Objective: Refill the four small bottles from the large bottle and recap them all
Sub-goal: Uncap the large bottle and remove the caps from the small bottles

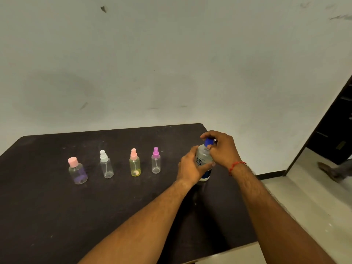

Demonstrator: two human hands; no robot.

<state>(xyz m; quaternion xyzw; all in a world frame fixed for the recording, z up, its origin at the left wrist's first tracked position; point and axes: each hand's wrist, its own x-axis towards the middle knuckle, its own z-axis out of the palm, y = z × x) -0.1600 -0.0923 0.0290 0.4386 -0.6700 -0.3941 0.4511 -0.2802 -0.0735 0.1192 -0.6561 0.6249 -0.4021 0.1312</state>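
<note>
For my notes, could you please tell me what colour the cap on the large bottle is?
Blue: the cap on the large bottle shows best in the head view.

Plain indoor room, kind unclear. Bare scuffed pale wall, dark tabletop pushed against it, light tiled floor, dark doorway at right. No furnishings marking home or workplace.

Dim, flat light lay over the scene, the wall grey-green and blotchy. Edges bowed with wide-angle distortion. Soft blur throughout; faint shadow pooled just below the fingers.
</note>
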